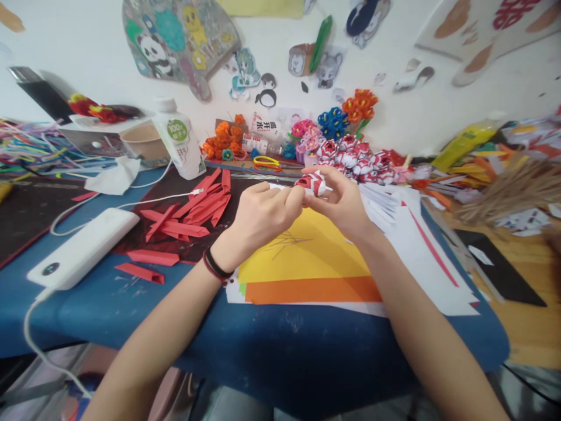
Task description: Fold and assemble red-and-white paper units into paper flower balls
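Observation:
Both hands meet over the paper stack, around a small red and white folded paper flower. My right hand wraps its fingers and thumb round the flower from the right. My left hand, with dark bands on the wrist, has its fingers curled against the flower's left side; its fingertips are hidden. Below them lie yellow paper with thin wires on it and an orange sheet. Folded red paper strips lie in a pile to the left.
A white power bank with cables lies on the blue table at left. Behind stand a white bottle and a paper bowl. Finished red and white flowers are heaped at the back. White sheets lie at right.

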`<state>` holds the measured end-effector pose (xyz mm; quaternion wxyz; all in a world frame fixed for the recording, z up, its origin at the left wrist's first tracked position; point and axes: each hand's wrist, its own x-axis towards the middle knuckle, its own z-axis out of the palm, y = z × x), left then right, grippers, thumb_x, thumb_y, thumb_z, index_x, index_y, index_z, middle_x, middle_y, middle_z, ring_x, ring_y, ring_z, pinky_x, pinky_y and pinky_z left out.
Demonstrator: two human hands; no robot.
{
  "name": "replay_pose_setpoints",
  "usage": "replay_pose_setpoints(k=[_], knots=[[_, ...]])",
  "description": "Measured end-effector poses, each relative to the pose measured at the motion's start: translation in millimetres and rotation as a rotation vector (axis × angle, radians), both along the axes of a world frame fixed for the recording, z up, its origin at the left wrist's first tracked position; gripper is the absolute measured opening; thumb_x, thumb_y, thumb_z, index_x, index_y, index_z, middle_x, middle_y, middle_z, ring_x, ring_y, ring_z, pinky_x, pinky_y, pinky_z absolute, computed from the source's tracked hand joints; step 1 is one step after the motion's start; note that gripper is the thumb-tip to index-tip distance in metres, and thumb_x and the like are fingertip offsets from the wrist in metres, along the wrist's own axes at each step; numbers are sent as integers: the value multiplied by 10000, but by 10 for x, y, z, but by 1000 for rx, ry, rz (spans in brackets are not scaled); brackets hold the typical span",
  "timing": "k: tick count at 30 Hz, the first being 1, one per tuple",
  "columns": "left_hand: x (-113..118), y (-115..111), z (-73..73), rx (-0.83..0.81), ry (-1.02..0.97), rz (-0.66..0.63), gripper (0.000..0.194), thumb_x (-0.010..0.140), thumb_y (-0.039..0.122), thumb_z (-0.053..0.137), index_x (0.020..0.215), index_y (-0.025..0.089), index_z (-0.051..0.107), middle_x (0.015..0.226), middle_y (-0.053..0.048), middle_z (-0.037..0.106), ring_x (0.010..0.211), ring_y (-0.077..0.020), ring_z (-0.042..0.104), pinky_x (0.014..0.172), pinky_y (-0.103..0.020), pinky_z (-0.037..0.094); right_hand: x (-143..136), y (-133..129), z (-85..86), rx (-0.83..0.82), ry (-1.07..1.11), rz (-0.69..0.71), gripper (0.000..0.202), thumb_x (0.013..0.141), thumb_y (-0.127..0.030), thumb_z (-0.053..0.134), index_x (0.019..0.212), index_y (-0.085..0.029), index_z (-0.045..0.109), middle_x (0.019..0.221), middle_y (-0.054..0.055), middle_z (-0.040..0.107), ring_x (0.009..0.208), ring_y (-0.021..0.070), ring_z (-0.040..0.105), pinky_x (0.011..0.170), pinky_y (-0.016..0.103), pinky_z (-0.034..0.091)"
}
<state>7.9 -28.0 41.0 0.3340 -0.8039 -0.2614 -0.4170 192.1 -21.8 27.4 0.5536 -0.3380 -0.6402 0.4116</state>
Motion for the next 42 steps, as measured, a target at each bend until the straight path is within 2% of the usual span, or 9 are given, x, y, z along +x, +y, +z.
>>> replay_pose_setpoints(k=[3, 6, 9, 15, 23, 29, 35, 42], knots=[[-7, 13, -6, -256, -167, -53, 135, 941, 224, 618, 811, 187, 630, 537, 58, 590, 464, -84, 507, 515, -260, 282, 24, 6, 0, 18, -11, 2, 563, 709, -547, 886, 1149, -267, 673, 1113, 44, 724, 1008, 249, 729, 886, 398, 653], [-26, 32, 29, -602, -328, -199, 62, 920, 233, 658, 876, 189, 655, 583, 66, 630, 496, -69, 547, 539, -217, 354, 54, 20, -9, 11, -13, 7, 554, 737, -504, 871, 1194, -272, 658, 1140, 38, 713, 994, 237, 728, 873, 392, 662], [-32, 30, 79, -739, -400, -290, 54, 930, 209, 639, 886, 190, 661, 600, 62, 637, 524, -73, 567, 562, -211, 393, 72, 27, -17, 0, 17, 33, 532, 764, -443, 854, 1223, -271, 647, 1127, 26, 707, 969, 218, 732, 866, 385, 670], [-15, -2, 96, -667, -392, -283, 46, 938, 197, 646, 894, 193, 661, 619, 67, 641, 524, -69, 556, 581, -216, 406, 82, 24, -9, -14, 63, 83, 479, 789, -376, 846, 1220, -282, 660, 1033, 2, 715, 909, 191, 731, 840, 358, 674], [-26, 7, 70, -576, -361, -227, 35, 940, 202, 657, 907, 193, 664, 644, 64, 661, 525, -63, 560, 564, -199, 394, 83, 25, -15, -20, 44, 83, 506, 777, -421, 848, 1224, -289, 652, 1087, 13, 709, 948, 213, 736, 855, 387, 678], [-34, 21, 58, -479, -339, -220, 43, 940, 212, 675, 902, 194, 668, 641, 72, 664, 513, -50, 550, 549, -187, 375, 78, 5, 6, -25, 51, 85, 486, 787, -381, 842, 1223, -280, 651, 1052, 6, 702, 921, 200, 736, 857, 378, 675], [-35, 26, 35, -416, -319, -253, 95, 961, 245, 669, 882, 195, 651, 676, 64, 686, 537, -46, 578, 540, -189, 357, 77, 0, 9, -4, 47, 80, 478, 786, -380, 843, 1217, -286, 659, 1136, 9, 699, 896, 188, 726, 843, 371, 673], [-35, 9, 37, -418, -342, -171, 102, 987, 282, 623, 925, 203, 644, 670, 68, 672, 520, -45, 567, 553, -193, 371, 69, -17, 30, -6, -3, 50, 514, 789, -459, 823, 1242, -298, 641, 1200, 30, 690, 991, 233, 728, 878, 404, 666]])
